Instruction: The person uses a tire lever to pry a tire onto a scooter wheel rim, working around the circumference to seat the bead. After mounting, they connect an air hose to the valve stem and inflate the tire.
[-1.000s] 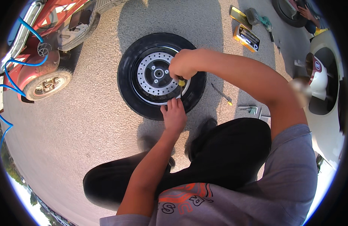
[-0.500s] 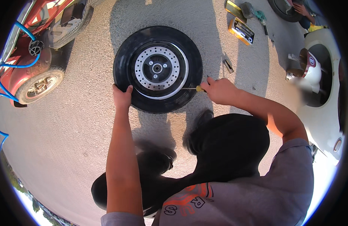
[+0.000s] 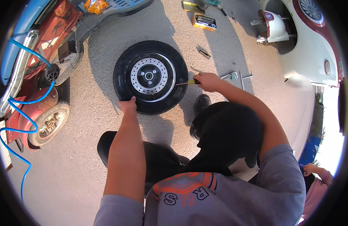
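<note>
A wheel with a black tyre (image 3: 123, 81) lies flat on the ground, its drilled brake disc (image 3: 161, 78) facing up. My left hand (image 3: 128, 105) is closed on the tyre's near left edge, thumb on top and the other fingers mostly hidden beneath. In my closed right hand (image 3: 208, 82) is a screwdriver (image 3: 192, 82) with a yellow and black handle. Its thin shaft crosses the tyre's right sidewall, and the tip reaches the silver rim edge (image 3: 173, 77). Whether the tip sits under the tyre's bead, I cannot tell.
An open tool tin (image 3: 205, 22) and a small dark metal piece (image 3: 204, 52) lie beyond the wheel. Hand tools (image 3: 230, 76) are right of my right hand. A red vehicle (image 3: 34, 109) with a blue coiled hose (image 3: 29, 124) stands left, a white one (image 3: 309, 60) right.
The view has shifted, bringing in more of the red vehicle and the tools on the right. My left hand keeps its hold; more of the screwdriver's handle shows in my right hand.
</note>
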`<state>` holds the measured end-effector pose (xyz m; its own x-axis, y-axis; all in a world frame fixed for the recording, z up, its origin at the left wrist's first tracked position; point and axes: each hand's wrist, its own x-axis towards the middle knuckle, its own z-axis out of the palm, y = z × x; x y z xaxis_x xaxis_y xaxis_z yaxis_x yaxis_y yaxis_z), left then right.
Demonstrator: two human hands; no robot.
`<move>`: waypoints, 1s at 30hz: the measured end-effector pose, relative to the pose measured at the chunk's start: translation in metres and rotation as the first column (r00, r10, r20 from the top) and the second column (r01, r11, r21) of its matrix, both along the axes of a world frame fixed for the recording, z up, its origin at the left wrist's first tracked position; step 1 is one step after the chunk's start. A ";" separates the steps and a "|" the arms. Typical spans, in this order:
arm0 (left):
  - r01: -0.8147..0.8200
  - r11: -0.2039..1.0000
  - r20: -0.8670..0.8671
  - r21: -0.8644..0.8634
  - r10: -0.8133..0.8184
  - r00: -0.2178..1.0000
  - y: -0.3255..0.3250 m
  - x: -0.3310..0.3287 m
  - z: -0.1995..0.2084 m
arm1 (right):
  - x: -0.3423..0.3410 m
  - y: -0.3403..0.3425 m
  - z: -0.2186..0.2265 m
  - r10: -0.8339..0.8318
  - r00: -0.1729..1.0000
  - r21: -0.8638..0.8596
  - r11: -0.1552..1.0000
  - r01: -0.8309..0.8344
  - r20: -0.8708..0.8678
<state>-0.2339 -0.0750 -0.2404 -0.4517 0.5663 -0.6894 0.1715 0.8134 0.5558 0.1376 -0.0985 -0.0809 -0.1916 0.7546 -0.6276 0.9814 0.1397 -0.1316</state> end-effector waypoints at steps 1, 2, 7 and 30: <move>-0.020 1.000 -0.008 0.014 0.020 1.000 -0.001 0.001 0.002 | -0.004 0.002 0.002 0.010 1.000 -0.015 1.000 -0.009 0.029; 0.029 0.999 -0.003 0.015 -0.029 1.000 -0.002 0.001 0.003 | -0.008 0.006 0.003 0.034 0.999 -0.010 0.999 -0.033 0.035; 0.204 0.979 -0.051 -0.013 -0.204 0.978 -0.007 -0.010 0.011 | -0.019 0.033 0.009 0.047 0.992 -0.136 0.990 -0.031 0.118; 0.132 0.990 -0.076 0.039 -0.129 0.989 -0.020 -0.002 0.039 | 0.037 0.089 -0.042 -0.010 1.000 -0.473 0.881 0.009 0.001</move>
